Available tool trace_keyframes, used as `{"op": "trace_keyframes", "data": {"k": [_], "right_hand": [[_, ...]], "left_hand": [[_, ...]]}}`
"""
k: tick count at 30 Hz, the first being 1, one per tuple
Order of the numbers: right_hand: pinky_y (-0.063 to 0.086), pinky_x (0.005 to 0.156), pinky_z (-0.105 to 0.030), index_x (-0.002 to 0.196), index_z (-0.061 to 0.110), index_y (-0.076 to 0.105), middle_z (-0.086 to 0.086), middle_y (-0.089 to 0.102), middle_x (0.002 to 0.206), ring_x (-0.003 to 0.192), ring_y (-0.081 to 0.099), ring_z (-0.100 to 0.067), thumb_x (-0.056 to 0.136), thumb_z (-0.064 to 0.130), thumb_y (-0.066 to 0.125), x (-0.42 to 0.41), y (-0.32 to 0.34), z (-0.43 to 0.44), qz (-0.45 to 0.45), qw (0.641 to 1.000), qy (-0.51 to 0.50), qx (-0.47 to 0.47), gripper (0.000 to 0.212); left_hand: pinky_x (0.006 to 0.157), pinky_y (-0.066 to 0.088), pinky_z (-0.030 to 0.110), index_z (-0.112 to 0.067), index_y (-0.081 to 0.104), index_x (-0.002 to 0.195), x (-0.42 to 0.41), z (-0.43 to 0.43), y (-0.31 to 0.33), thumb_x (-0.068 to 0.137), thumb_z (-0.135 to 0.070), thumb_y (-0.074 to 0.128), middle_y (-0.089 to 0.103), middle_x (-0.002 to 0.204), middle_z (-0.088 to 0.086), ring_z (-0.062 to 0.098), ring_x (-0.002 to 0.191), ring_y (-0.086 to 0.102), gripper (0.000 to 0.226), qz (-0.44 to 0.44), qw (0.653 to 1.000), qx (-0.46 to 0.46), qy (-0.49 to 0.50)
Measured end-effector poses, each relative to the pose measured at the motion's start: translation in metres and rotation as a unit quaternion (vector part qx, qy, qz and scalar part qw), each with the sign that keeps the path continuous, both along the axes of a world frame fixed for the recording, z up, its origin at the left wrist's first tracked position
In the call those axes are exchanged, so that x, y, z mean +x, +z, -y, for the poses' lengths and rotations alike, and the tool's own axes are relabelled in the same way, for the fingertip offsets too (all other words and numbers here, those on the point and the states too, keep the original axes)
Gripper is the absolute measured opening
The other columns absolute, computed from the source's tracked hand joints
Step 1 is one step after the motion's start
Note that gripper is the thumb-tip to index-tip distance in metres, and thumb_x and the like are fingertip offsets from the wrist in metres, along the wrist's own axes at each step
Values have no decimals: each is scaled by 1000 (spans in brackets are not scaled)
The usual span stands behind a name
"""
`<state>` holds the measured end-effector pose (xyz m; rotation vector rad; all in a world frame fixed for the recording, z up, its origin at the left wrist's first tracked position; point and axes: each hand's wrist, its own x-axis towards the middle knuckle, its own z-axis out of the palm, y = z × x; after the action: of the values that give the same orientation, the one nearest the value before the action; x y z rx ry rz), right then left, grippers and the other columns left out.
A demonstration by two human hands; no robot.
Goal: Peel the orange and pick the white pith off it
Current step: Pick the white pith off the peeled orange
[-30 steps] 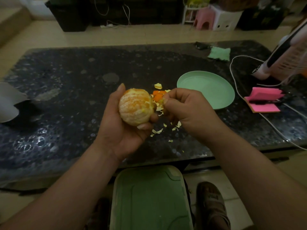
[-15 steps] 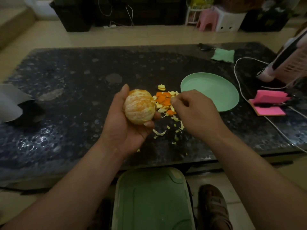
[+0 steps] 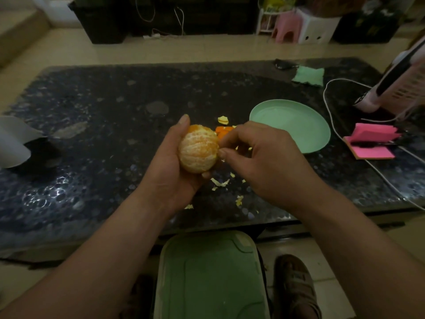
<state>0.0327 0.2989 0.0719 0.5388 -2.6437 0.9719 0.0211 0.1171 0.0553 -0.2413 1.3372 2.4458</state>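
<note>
Centrally, our left hand [image 3: 170, 166] cups the orange [image 3: 199, 148] above the dark speckled table [image 3: 103, 134], with the thumb laid up its left side and the fingers curled under and behind it, one fingertip showing at the lower right. The orange is fully bare of peel, its segments webbed with pale pith. Our right hand [image 3: 259, 162] meets the orange on its right flank, its fingers curled and the thumb and forefinger tips drawn together in a pinch against the surface. Whether a strand of pith lies between those tips we cannot tell. Just beyond the two hands, pieces of orange peel [image 3: 224, 131] lie on the table, partly hidden by the right hand, with a pale scrap [image 3: 223, 120] a little farther off. Small pith scraps [image 3: 219, 181] are scattered on the near side, beneath and between the wrists. To the right of the peel sits a green plate [image 3: 287, 120]. Farther right we see pink sticky notes [image 3: 370, 143], and a white cable [image 3: 331, 116] passes between plate and notes. A green cloth [image 3: 308, 75] lies at the far right, and a white sheet [image 3: 11, 141] at the left edge. Below the near table edge are a green plastic object [image 3: 211, 272] and a sandalled foot [image 3: 296, 286].
</note>
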Motion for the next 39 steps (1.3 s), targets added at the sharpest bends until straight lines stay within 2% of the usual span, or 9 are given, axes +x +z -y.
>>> {"op": "trace_keyframes", "data": {"k": [4, 9, 16, 20, 24, 26, 29, 32, 39], "right_hand": [[51, 72, -27, 98, 24, 76, 13, 66, 90, 82, 60, -5, 98, 26, 73, -2, -2, -3, 3, 1000, 3, 6, 4], [50, 66, -40, 87, 19, 68, 8, 60, 83, 75, 55, -10, 94, 23, 70, -3, -4, 1, -32, 999, -7, 34, 8], [51, 64, -40, 80, 21, 63, 6, 62, 76, 72, 59, -15, 97, 27, 61, -21, -18, -13, 39, 991, -126, 11, 17], [54, 69, -38, 100, 26, 62, 7, 67, 84, 78, 65, -15, 100, 25, 59, -29, -26, -21, 119, 979, -163, 25, 3], [57, 69, -37, 91, 24, 67, 5, 70, 79, 71, 65, -9, 101, 33, 60, -28, -22, -13, 114, 980, -163, -12, 15], [51, 62, -29, 97, 27, 66, 8, 68, 81, 72, 64, -5, 99, 26, 63, -24, -17, -7, 114, 979, -158, -64, 4], [52, 59, -29, 88, 24, 70, 4, 71, 74, 69, 66, -8, 101, 30, 65, -17, -9, 2, 124, 978, -128, -112, 15], [50, 55, -19, 94, 25, 69, 0, 71, 78, 65, 64, -9, 97, 21, 70, -10, -4, 8, 142, 972, -101, -155, 5], [64, 77, -49, 98, 24, 69, -3, 77, 88, 83, 75, -21, 96, 33, 75, 3, 1, 11, 185, 952, -81, -229, 11]], "left_hand": [[47, 47, 25, -10, 63, 125, 0, 1, 0, 98, -58, 60, 73, 102, 13, 27, 79, 68, 55, -1, 999, -33, -7], [48, 48, 25, -13, 66, 117, 1, -1, -1, 95, -57, 60, 74, 99, 10, 22, 75, 71, 50, -12, 998, -53, -16], [49, 52, 27, -10, 68, 120, 0, 0, -3, 98, -62, 61, 72, 104, 17, 30, 79, 70, 57, 40, 998, 55, -3], [68, 64, 31, -3, 62, 143, 0, 3, -4, 96, -65, 60, 69, 130, 24, 32, 99, 72, 79, 59, 993, 97, -2], [98, 63, 46, 0, 56, 148, -3, 5, -5, 106, -42, 56, 61, 148, 27, 42, 135, 62, 59, 46, 989, 140, 5], [104, 60, 47, -1, 58, 146, -3, 3, -4, 108, -41, 54, 66, 144, 24, 42, 135, 63, 55, 22, 993, 117, 4], [109, 56, 46, -4, 62, 143, -3, 0, -4, 106, -41, 55, 69, 141, 20, 35, 134, 65, 53, -16, 997, 74, 5], [109, 56, 43, -4, 60, 145, -3, 0, -5, 105, -41, 57, 69, 141, 18, 32, 133, 67, 55, -34, 997, 62, 6], [105, 59, 39, -4, 63, 137, 1, -4, 0, 100, -37, 58, 73, 135, 17, 29, 128, 70, 49, -61, 996, 65, -3]]}}
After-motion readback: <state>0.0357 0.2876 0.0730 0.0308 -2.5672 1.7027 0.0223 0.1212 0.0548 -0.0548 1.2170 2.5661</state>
